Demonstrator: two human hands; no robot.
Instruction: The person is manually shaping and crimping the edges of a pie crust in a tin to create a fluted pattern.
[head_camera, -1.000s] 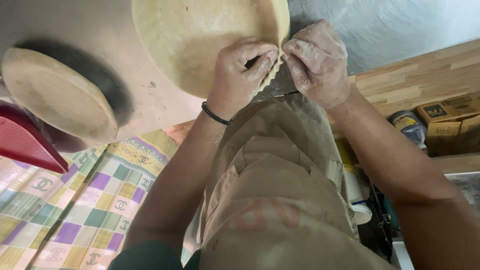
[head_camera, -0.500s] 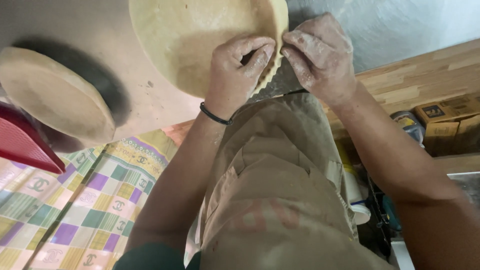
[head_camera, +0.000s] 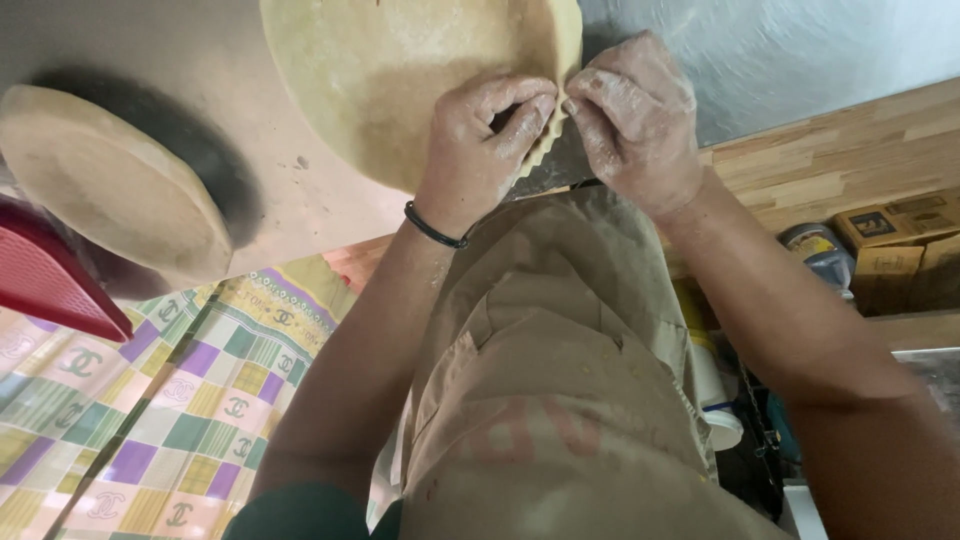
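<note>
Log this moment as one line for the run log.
left hand: pinching pie crust rim | right hand: pinching same rim | second crust: apart, at left | red tray: at left edge

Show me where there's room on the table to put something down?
Bare tabletop lies between the big dough round and the smaller dough round. The steel surface beyond the right hand looks free too. It is crowded where both hands pinch the dough edge.

Grey metal table (head_camera: 800, 50) gleaming, pale wooden plank ledge (head_camera: 850, 160) running beside it, checked multicoloured cloth (head_camera: 150, 420) lying below, brown cardboard boxes (head_camera: 900, 240) sitting nearby
</note>
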